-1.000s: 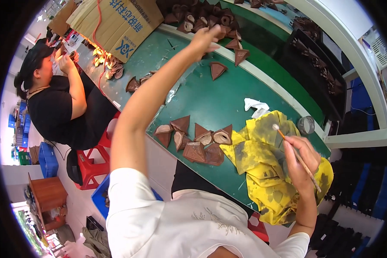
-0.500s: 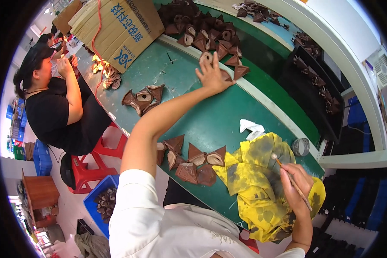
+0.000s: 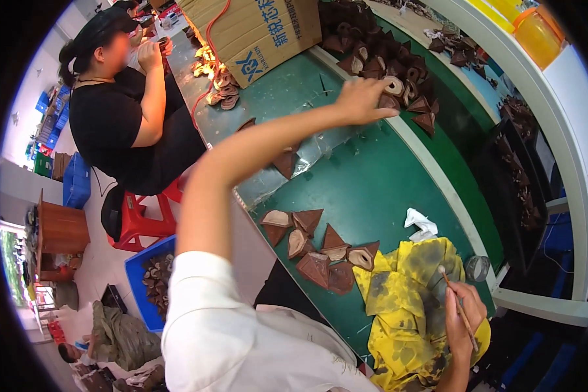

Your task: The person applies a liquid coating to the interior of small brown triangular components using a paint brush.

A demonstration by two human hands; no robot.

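My left hand point(image 3: 362, 101) stretches across the bench to the near edge of a heap of brown cone-like pieces point(image 3: 408, 68), some with pale oval rings. Its thumb and fingers are apart around one brown piece point(image 3: 389, 102), and I see no firm grip. A slim paintbrush point(image 3: 462, 312) with a pale tip is held in my right hand point(image 3: 465, 307), over a yellow cloth point(image 3: 398, 294) with dark stains. Left of the cloth lies a group of several brown pieces point(image 3: 312, 269), pale openings showing on some. My left forearm partly covers another brown piece point(image 3: 286, 163).
A white crumpled cloth point(image 3: 421, 224) and a small clear jar point(image 3: 477, 268) lie beyond the yellow cloth. A cardboard box point(image 3: 268, 32) stands at the bench's far left. A co-worker point(image 3: 114, 104) sits left, near a red stool point(image 3: 144, 222). A blue crate point(image 3: 137, 281) holds brown pieces.
The whole view has shifted, so the bench sits farther right. My left hand has gone from spread fingers to fingers bent around a piece at the heap. My right hand still holds the paintbrush.
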